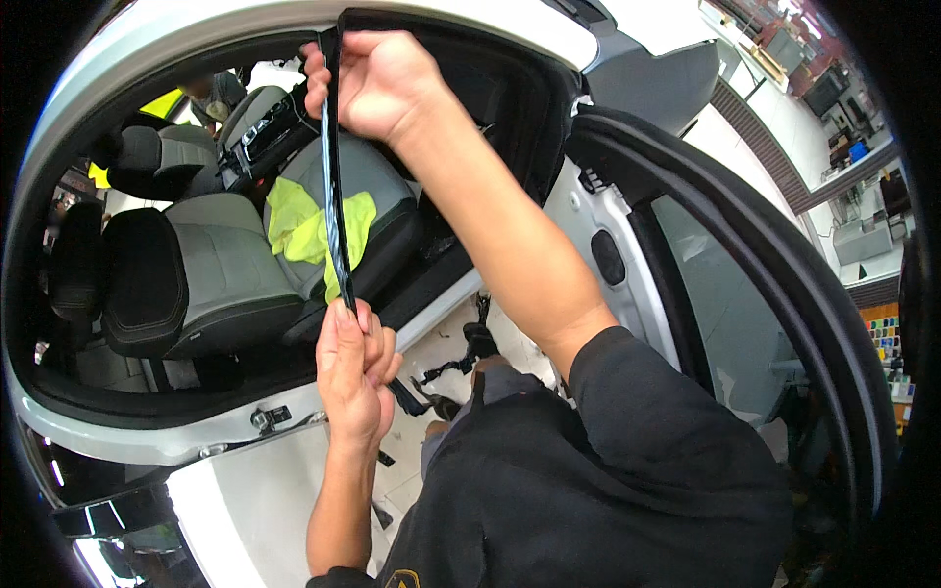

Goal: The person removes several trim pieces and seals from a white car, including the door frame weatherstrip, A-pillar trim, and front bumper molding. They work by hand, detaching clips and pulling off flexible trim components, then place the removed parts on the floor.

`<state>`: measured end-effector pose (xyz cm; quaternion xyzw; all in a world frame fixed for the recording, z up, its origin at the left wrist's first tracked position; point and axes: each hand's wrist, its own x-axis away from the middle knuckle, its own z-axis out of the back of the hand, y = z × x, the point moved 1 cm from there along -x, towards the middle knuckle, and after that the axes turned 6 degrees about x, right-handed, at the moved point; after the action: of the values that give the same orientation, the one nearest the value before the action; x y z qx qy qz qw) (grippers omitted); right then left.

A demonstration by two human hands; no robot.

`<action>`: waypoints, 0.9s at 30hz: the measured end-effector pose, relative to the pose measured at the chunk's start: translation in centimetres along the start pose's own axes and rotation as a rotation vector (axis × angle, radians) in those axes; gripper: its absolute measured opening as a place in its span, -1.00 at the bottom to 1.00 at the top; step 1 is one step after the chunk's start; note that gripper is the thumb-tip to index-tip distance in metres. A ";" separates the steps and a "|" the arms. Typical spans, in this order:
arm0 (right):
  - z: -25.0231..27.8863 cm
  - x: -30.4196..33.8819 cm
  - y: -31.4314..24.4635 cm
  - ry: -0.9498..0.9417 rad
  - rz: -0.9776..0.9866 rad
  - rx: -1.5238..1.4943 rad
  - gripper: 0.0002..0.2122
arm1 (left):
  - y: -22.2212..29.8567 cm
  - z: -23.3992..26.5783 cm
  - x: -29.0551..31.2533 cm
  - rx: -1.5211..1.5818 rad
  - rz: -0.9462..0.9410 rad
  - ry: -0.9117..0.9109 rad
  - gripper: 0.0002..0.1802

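Note:
A long, narrow, glossy black trim strip (334, 186) stretches between my two hands, in front of a car's open doorway. My left hand (358, 363) is closed round its lower part, thumb along the strip. Higher up, by the top of the door frame, my right hand (382, 86) grips the strip near its upper end with curled fingers. Behind the strip, a crumpled yellow-green cloth (294, 220) lies on the grey and black front seat (365, 181).
The open car door (720, 284) stands to my right, its black-edged frame curving round me. The white sill (441, 309) runs below the seat. Several black pieces (480, 338) lie on the tiled floor near my feet. A white rear door (255, 510) is at lower left.

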<state>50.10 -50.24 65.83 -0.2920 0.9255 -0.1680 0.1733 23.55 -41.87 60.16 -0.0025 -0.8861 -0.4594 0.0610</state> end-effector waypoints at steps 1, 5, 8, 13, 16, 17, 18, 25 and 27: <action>0.4 -0.5 0.2 -0.052 -0.041 -0.051 -0.69 | -0.3 -0.5 -0.1 0.007 -0.007 -0.026 -0.68; 0.0 3.1 -0.3 0.149 0.048 -0.004 -0.73 | -2.8 -1.8 0.7 -0.040 0.061 -0.119 -0.67; 2.3 11.0 0.9 0.203 0.108 0.058 -0.72 | -6.6 1.2 4.6 -0.213 0.193 -0.122 -0.65; 6.5 29.0 6.6 0.667 0.245 0.113 -0.71 | -16.8 9.1 8.8 -0.816 0.229 -0.495 -0.74; 6.0 42.7 15.7 0.922 0.194 0.109 -0.73 | -21.4 14.3 10.9 -0.889 0.278 -0.809 -0.80; 5.3 45.5 18.4 0.827 -0.076 0.183 -0.73 | -22.4 16.1 11.2 -0.898 0.292 -0.879 -0.82; 4.7 48.6 21.2 0.695 -0.304 0.274 -0.72 | -23.0 17.5 10.6 -0.908 0.338 -0.962 -0.82; 7.8 48.7 18.7 0.918 -0.159 0.779 -0.73 | -25.2 14.8 5.6 -1.031 0.557 -1.077 -0.79; 9.2 49.5 18.0 0.953 -0.219 1.066 -0.51 | -24.0 12.1 3.4 -1.105 0.371 -0.823 -0.57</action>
<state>7.22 -67.88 39.23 -0.1541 0.6582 -0.7219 -0.1480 17.41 -46.12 34.11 -0.3570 -0.4597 -0.7853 -0.2112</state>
